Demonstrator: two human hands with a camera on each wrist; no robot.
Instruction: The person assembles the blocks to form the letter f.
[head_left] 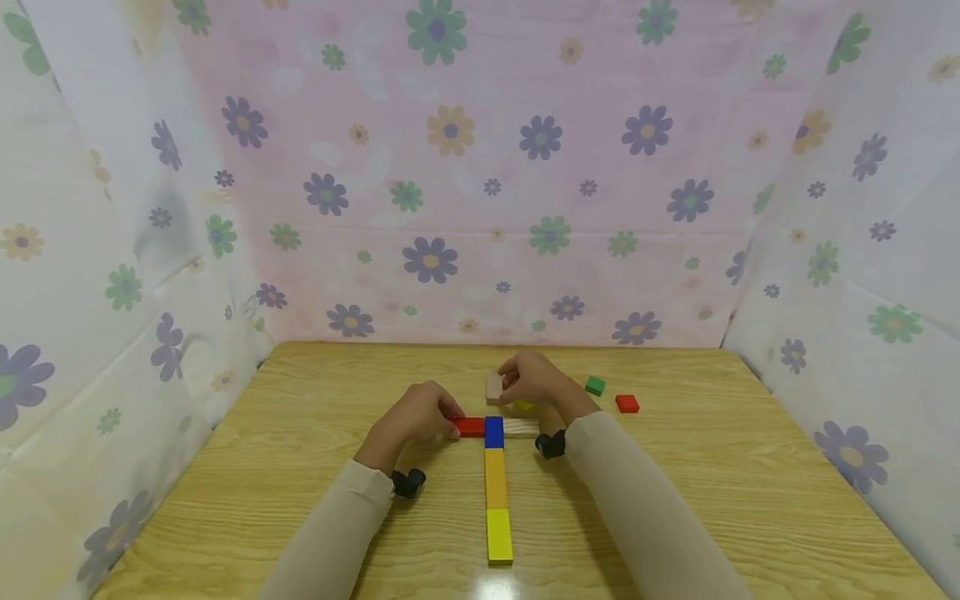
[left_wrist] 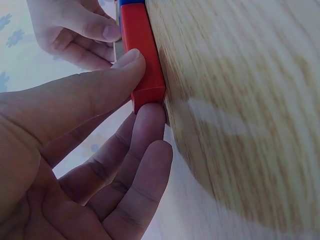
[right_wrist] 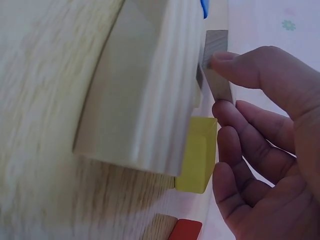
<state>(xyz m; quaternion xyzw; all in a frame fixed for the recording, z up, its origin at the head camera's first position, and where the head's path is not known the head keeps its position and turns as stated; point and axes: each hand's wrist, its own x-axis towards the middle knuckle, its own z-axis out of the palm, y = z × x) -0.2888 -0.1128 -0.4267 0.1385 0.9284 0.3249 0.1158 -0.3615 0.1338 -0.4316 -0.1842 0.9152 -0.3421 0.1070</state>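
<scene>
My left hand (head_left: 420, 412) pinches the outer end of a red block (left_wrist: 142, 45), its thumb on the upper face and a fingertip at the end. That block lies flat on the table, its other end against a blue block (head_left: 494, 432). Farther back, my right hand (head_left: 534, 379) holds a plain wooden block (right_wrist: 218, 82) between thumb and fingers. A pale striped block (head_left: 519, 427) extends right from the blue one, partly behind the right wrist. Toward me, an orange block (head_left: 496, 479) and a yellow block (head_left: 498, 536) continue from the blue block in a straight line.
Below the right hand is another yellow block (right_wrist: 196, 160), mostly covered in the head view. A small green block (head_left: 595, 386) and a small red block (head_left: 627, 403) lie to its right. Flowered cloth (head_left: 495, 208) encloses the wooden table (head_left: 315, 392) at the back and sides.
</scene>
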